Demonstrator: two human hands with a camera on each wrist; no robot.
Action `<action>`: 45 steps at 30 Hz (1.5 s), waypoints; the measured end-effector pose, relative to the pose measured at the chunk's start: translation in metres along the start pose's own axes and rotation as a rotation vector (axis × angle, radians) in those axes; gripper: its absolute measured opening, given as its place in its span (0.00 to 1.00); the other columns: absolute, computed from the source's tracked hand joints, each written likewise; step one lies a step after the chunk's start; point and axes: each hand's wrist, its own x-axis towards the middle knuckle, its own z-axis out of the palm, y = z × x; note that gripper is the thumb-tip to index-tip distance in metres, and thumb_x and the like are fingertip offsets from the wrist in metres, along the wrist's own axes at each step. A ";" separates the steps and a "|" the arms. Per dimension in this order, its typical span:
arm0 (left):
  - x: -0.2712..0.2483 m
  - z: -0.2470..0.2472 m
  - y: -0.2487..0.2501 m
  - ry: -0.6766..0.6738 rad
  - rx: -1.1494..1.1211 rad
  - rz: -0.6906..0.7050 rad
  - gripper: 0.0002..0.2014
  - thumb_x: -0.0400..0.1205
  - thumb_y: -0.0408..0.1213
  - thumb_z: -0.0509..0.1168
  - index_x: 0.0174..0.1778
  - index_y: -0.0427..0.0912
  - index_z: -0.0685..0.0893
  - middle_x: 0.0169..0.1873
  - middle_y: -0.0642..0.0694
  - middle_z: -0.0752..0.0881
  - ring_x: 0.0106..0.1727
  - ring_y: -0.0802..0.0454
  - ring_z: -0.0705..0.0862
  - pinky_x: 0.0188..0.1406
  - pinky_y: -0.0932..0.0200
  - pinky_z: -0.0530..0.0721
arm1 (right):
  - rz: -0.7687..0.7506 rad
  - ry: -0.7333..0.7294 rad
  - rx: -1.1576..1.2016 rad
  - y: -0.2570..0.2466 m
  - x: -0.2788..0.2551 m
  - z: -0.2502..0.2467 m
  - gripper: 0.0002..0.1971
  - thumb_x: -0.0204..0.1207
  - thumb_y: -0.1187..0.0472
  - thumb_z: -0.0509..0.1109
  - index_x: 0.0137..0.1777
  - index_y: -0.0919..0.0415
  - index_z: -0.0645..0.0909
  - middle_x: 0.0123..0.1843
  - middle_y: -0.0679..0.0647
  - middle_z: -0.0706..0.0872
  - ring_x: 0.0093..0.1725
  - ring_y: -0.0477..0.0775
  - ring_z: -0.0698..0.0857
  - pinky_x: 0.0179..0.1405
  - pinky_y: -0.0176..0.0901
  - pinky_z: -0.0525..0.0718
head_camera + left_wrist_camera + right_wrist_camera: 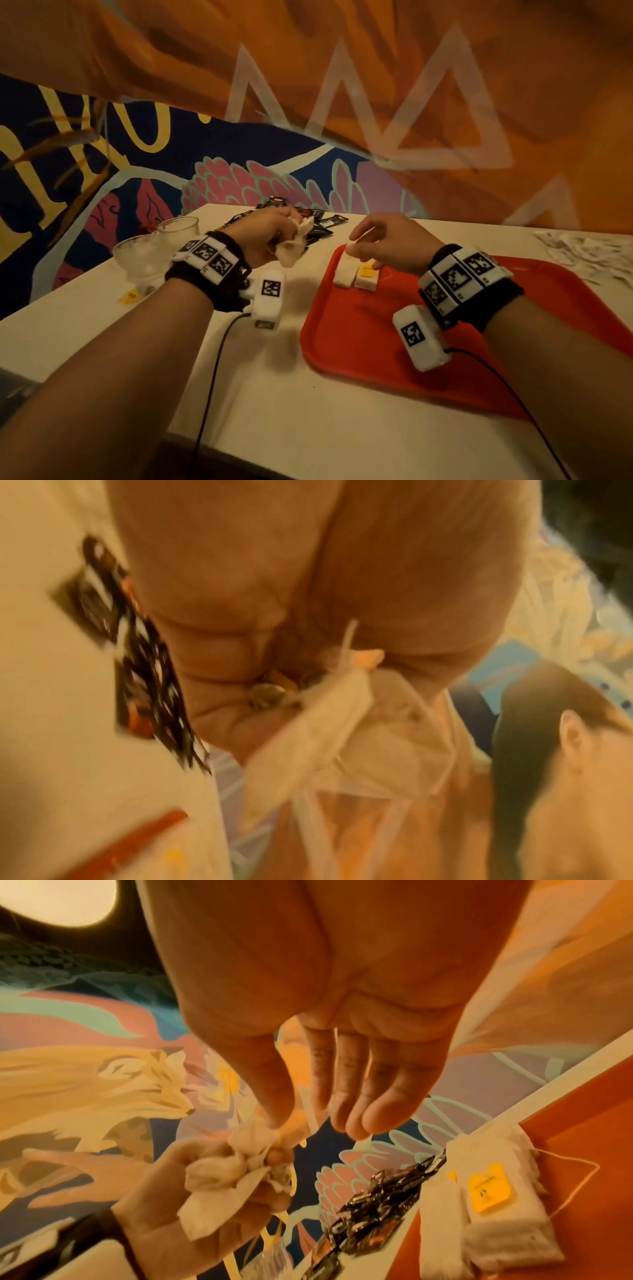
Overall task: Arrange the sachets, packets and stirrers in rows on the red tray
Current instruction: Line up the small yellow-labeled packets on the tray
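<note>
Red tray (359, 342) carries two white sachets (354, 275) at its far left corner in the head view, the left hand (270, 240) gripping a bunch of sachets (294, 245) left of the tray, while the right wrist view shows the right hand (342, 1042) pinching a thin string over them.

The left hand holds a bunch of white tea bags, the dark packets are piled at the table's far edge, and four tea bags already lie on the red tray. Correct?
Not quite: only two tea bags lie on the red tray, side by side, as the head view shows. The left hand does hold a bunch of white tea bags, and the dark packets are piled at the far edge.
</note>
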 end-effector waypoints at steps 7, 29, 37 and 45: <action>0.022 0.072 0.008 -0.307 -0.709 0.013 0.15 0.72 0.21 0.43 0.40 0.39 0.73 0.36 0.43 0.76 0.34 0.48 0.78 0.31 0.60 0.84 | 0.021 0.113 0.454 0.014 -0.011 -0.005 0.26 0.69 0.58 0.83 0.65 0.54 0.76 0.59 0.56 0.85 0.55 0.56 0.89 0.51 0.58 0.91; 0.033 0.108 -0.030 -0.297 -0.915 0.113 0.25 0.69 0.31 0.61 0.65 0.32 0.79 0.63 0.30 0.79 0.64 0.34 0.79 0.73 0.43 0.73 | -0.305 0.380 -0.003 0.024 -0.006 0.007 0.13 0.70 0.65 0.79 0.40 0.46 0.81 0.39 0.43 0.88 0.41 0.39 0.86 0.42 0.31 0.84; 0.036 0.115 -0.029 -0.121 -0.793 0.007 0.25 0.88 0.49 0.61 0.76 0.36 0.76 0.70 0.30 0.81 0.66 0.38 0.84 0.54 0.52 0.87 | -0.224 0.328 0.247 0.024 -0.004 0.007 0.15 0.70 0.71 0.78 0.48 0.50 0.82 0.47 0.44 0.89 0.44 0.45 0.90 0.46 0.42 0.89; 0.034 0.101 -0.022 0.003 -0.942 -0.141 0.13 0.88 0.39 0.63 0.59 0.32 0.84 0.47 0.35 0.88 0.42 0.44 0.89 0.48 0.50 0.90 | -0.139 0.242 0.594 0.024 -0.003 0.004 0.17 0.72 0.82 0.71 0.45 0.57 0.82 0.48 0.55 0.87 0.44 0.56 0.86 0.40 0.52 0.87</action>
